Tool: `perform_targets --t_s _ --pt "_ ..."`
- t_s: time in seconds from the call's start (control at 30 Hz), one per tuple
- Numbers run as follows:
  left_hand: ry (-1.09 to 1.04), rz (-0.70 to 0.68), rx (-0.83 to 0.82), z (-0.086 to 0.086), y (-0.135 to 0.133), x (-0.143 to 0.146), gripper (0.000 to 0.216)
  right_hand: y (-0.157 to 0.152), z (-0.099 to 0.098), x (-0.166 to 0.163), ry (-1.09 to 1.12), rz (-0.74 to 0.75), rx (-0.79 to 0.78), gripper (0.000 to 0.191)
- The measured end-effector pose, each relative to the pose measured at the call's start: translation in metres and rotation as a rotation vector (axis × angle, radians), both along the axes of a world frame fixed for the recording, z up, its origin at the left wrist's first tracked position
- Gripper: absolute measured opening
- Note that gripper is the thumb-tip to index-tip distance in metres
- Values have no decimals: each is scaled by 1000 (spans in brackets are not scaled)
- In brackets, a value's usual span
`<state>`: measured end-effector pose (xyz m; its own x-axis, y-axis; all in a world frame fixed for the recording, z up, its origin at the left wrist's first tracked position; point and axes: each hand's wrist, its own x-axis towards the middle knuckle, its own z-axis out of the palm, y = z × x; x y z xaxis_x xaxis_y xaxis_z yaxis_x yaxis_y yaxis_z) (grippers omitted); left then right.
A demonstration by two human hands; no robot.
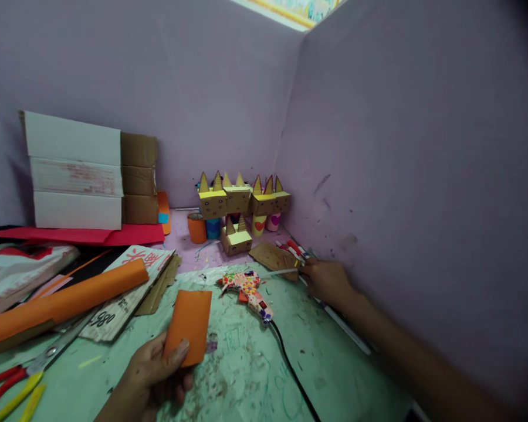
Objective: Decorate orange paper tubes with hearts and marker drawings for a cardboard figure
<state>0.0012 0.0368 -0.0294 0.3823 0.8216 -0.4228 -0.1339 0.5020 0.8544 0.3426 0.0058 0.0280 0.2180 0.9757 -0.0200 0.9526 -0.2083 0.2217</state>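
One head-worn view is taken from above the stained, flat pale-green tabletop, aimed forward and down toward the plain lilac walls, bare left hand and bare right hand framed close.

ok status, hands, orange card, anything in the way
Left hand gripping orange card. Right hand beside pens along the wall, grip unclear. Glue gun lying between the hands, cord attached.

Dim, cool light falls across lilac walls beneath a brighter patch at the top, while dark vignetting shades the upper-right corner.
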Motion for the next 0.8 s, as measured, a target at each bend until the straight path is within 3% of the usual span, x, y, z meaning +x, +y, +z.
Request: perform_targets --t_s 0.43,0.67,0.8 --pt "-43 -9 3 24 -10 1 45 7 -9 0 -65 -45 36 28" --pt "-96 -3 27 25 -15 3 44 8 -12 15 -117 151 11 28" --pt "-115 -4 33 22 -14 4 41 5 -12 30 -75 292 150 22"
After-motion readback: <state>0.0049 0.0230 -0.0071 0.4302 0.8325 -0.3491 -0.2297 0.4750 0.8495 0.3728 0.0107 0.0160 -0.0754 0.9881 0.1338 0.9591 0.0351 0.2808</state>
